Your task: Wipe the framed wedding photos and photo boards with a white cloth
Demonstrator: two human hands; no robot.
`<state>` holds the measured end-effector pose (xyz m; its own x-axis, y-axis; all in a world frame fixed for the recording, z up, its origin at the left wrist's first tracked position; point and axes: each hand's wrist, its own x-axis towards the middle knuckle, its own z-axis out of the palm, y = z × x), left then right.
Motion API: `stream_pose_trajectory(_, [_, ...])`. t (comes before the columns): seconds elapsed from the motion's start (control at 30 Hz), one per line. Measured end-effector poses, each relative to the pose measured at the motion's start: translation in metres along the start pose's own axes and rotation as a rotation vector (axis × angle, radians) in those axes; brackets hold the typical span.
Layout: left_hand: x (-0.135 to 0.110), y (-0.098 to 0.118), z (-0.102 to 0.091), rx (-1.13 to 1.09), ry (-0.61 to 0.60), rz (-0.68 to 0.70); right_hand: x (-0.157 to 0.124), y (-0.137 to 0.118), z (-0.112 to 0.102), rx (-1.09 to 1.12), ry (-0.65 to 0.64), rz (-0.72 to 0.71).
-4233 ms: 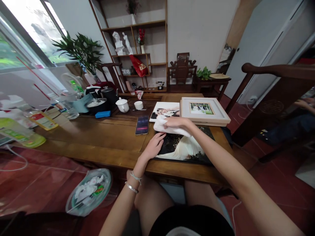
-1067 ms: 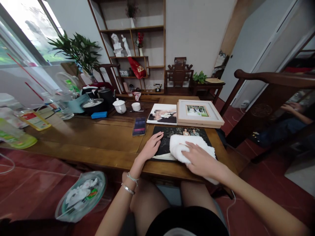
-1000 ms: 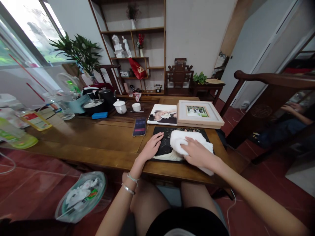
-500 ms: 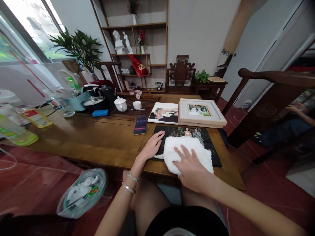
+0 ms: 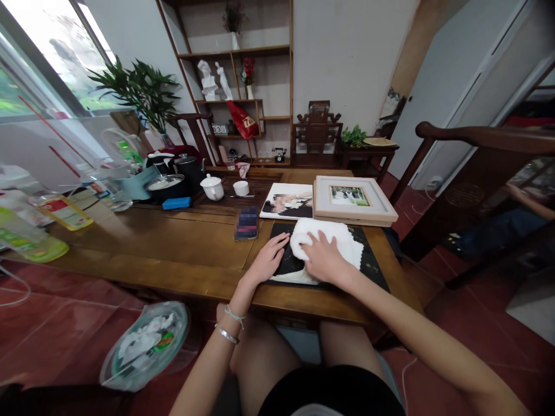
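A dark photo panel (image 5: 373,267) lies flat on the wooden table near its front edge, with part of a pale gown printed along its lower side. My left hand (image 5: 269,257) rests flat on the panel's left edge, fingers stretched out and holding nothing. Under my right hand (image 5: 325,257) is a thick white towel (image 5: 347,238), which I press against the panel with spread, bent fingers. The towel covers the panel's upper middle, hiding the printed couple.
Behind the panel lie a white photo panel (image 5: 281,209) and light wooden picture frames (image 5: 381,215). A phone (image 5: 246,223) is left of them. Farther left stand a white lidded cup (image 5: 211,186), a blue sponge (image 5: 176,203) and bottles. A lined trash bin (image 5: 173,352) sits below the table.
My right hand has pushed the towel away from me, toward the panel's far edge, uncovering the lower part and covering the printed couple. My left hand stays in place.
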<state>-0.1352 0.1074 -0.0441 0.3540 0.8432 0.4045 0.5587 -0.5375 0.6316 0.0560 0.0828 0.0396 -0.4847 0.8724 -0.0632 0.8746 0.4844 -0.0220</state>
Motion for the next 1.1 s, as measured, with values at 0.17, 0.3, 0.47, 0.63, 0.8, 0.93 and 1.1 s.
stream_pose_trajectory(0.17, [-0.001, 0.005, -0.004, 0.002, -0.031, -0.016, -0.051, -0.044, 0.013, -0.006, -0.076, -0.135])
stream_pose_trajectory(0.3, [-0.002, 0.003, -0.004, 0.006, -0.020, -0.005, -0.077, -0.052, 0.014, 0.028, -0.074, -0.195])
stream_pose_trajectory(0.47, [-0.001, 0.000, -0.001, 0.008, 0.000, 0.007, -0.045, -0.012, 0.002, 0.042, -0.066, -0.062])
stream_pose_trajectory(0.63, [-0.001, 0.000, 0.001, 0.000, 0.010, 0.006, -0.024, 0.010, -0.002, -0.014, -0.036, 0.059])
stream_pose_trajectory(0.8, [-0.002, 0.004, -0.002, 0.022, -0.006, -0.006, -0.069, -0.018, 0.007, -0.008, -0.095, -0.063])
stream_pose_trajectory(0.93, [-0.002, 0.005, -0.003, 0.038, -0.024, -0.019, -0.094, -0.027, 0.010, 0.043, -0.096, -0.142])
stream_pose_trajectory(1.1, [-0.001, 0.001, -0.001, 0.018, -0.007, 0.003, -0.068, 0.003, -0.002, 0.051, -0.126, -0.070])
